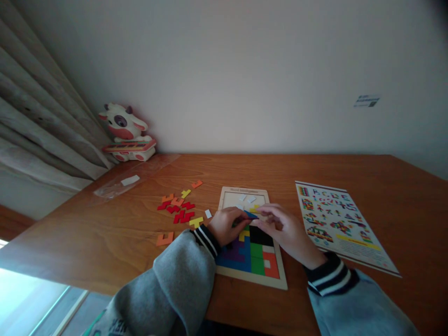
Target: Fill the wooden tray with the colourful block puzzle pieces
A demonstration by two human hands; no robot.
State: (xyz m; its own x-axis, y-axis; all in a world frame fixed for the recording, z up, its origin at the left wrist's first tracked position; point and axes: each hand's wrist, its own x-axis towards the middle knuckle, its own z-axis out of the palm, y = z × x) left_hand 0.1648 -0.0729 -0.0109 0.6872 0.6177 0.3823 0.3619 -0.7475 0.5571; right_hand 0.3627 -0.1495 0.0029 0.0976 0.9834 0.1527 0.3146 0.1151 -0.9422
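My left hand [229, 225] is closed, its thumb and fingers pinching a blue puzzle piece [251, 215] held tilted over the wooden puzzle board [283, 279]. From the right, my right hand [289, 231] reaches over the board with thumb and forefinger apart around the piece's free end; whether they touch it I cannot tell. Purple, blue, green, yellow and red pieces fill the near part of the board, beside a black area [262, 236]. Small white pieces [251, 199] lie in its far part. My left hand covers some of the left side.
Loose red, orange and yellow pieces [184, 217] lie left of the board, with a white piece [208, 213] near its edge. A printed pattern sheet [350, 238] rests to the right. A cow toy [128, 133] and clear plastic wrap [115, 188] are at the back left.
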